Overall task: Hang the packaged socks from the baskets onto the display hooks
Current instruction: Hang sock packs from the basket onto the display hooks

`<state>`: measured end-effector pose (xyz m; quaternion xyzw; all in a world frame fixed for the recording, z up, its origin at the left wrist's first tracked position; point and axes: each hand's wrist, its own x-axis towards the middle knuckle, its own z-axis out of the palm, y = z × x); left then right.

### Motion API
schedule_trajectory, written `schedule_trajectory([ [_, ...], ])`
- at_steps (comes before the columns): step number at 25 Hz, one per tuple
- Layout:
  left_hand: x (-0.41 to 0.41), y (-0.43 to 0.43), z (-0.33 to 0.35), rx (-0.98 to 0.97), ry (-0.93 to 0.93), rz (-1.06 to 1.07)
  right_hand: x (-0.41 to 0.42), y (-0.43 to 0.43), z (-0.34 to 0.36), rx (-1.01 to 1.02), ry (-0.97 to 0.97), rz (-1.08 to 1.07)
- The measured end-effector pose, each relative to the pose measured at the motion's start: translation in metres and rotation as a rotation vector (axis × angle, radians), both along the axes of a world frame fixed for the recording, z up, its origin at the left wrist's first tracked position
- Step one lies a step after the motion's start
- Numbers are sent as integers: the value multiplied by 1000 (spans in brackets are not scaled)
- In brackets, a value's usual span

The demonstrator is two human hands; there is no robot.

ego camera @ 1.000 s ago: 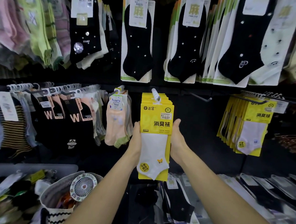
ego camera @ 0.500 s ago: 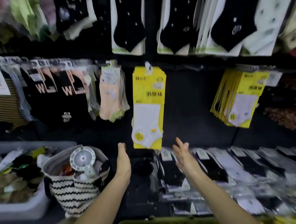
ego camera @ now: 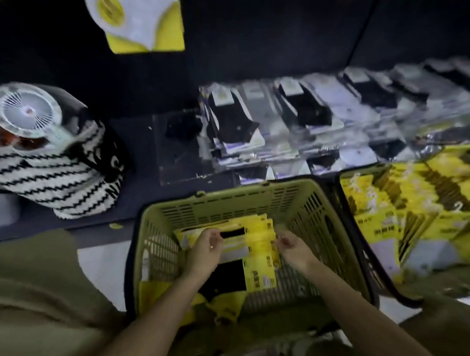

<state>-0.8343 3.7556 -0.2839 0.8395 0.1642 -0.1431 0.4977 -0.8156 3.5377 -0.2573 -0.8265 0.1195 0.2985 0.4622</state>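
I've let go of the hung pack (ego camera: 139, 15) and I'm now reaching both hands down into the basket (ego camera: 227, 194) for more. My left hand (ego camera: 206, 249) is pinching the yellow packs (ego camera: 259, 273) lying inside. My right hand (ego camera: 292, 248) is curling at their right edge, though I cannot tell whether it is gripping.

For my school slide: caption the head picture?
Left hand and right hand grasp sock packs inside green basket.
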Motion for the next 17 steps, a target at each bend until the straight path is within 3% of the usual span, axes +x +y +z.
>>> schedule_trajectory([
  [3,-1,-5,-28,100,70,-114,-8,-12,-40,-55,117,-40],
  [12,31,-17,-69,576,145,-651,-3,-9,-103,-165,229,-25],
  [17,35,-16,-85,715,110,-705,-10,-8,-125,-198,395,-147],
])
